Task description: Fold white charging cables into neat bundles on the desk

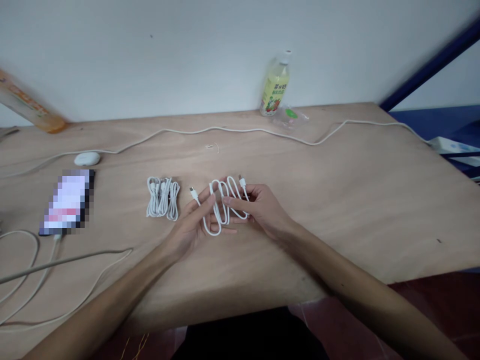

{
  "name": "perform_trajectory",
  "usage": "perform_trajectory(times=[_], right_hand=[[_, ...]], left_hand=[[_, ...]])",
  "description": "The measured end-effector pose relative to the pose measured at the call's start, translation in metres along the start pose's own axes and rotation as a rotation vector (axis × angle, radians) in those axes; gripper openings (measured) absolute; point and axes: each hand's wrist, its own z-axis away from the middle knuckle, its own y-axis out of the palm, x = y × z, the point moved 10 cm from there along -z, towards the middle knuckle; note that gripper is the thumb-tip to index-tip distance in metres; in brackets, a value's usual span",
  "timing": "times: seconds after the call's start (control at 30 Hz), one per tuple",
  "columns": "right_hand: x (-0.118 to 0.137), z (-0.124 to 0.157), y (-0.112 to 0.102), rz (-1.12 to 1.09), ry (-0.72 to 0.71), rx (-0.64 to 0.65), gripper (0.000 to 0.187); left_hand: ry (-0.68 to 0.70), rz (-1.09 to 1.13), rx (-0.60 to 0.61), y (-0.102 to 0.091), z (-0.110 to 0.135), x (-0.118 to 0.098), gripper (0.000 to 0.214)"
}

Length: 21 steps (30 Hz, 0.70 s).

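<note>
Between my left hand (193,217) and right hand (258,202) I grasp a looped white cable (226,214), inside the counter's (356,200) front edge; leftmost lies a phone (67,202), then bundled cables (163,198) just beside my left hand; rightward the counter stretches wide to its edge.

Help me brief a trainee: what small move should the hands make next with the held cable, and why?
Probably draw the white cable's loops closer together: they fan out between the left hand and right hand, while the bundles nearby are compact.
</note>
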Motion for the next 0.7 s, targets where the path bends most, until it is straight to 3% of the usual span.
perform_trajectory(times=[0.13, 0.37, 0.7], right_hand=[[0.003, 0.002, 0.003, 0.029, -0.039, 0.001, 0.026], [0.009, 0.0, -0.002, 0.056, -0.115, -0.033, 0.024], [0.012, -0.003, -0.005, 0.064, -0.148, -0.041, 0.025]], left_hand=[[0.024, -0.095, -0.058, -0.001, 0.001, 0.0, 0.094], [0.015, -0.013, -0.088, -0.001, 0.001, 0.0, 0.072], [0.093, -0.032, -0.169, -0.01, -0.001, -0.009, 0.057]])
